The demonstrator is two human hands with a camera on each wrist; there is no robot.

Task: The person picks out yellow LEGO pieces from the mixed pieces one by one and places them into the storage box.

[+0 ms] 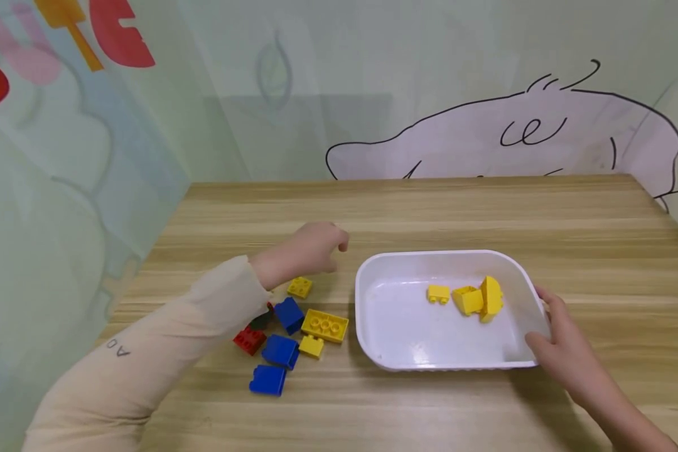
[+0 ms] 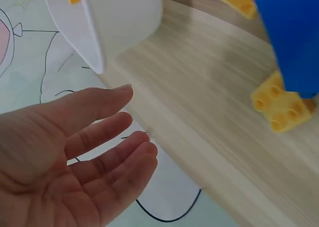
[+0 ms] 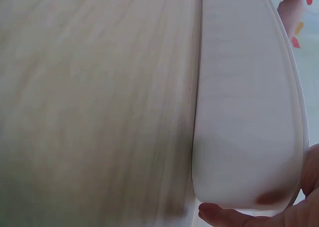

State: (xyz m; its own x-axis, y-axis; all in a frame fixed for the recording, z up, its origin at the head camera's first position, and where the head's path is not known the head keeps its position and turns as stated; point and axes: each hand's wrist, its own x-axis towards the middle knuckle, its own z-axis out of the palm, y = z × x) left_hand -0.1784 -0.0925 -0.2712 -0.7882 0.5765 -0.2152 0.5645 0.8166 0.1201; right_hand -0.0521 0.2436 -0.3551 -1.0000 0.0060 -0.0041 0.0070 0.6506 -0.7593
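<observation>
My left hand (image 1: 309, 248) hangs over the table just left of the white plastic tub (image 1: 418, 342), with nothing in it. In the left wrist view its fingers (image 2: 112, 167) are loosely bent, apart from any brick. Nearest below it in the head view is a small yellow toy brick (image 1: 300, 287). My right hand (image 1: 565, 345) grips the tub's right wall, thumb over the rim and fingers outside; the right wrist view shows a fingertip (image 3: 214, 213) at the outer wall. Inside the tub lie a small yellow brick (image 1: 438, 294) and yellow pieces (image 1: 490, 299) close together.
Left of the tub lie a long yellow brick (image 1: 333, 328), a small yellow brick (image 1: 311, 346), blue bricks (image 1: 280, 351) and a red brick (image 1: 250, 341). A dark green piece (image 1: 262, 321) is partly behind the left sleeve. The wooden table (image 1: 429, 213) meets a printed wall.
</observation>
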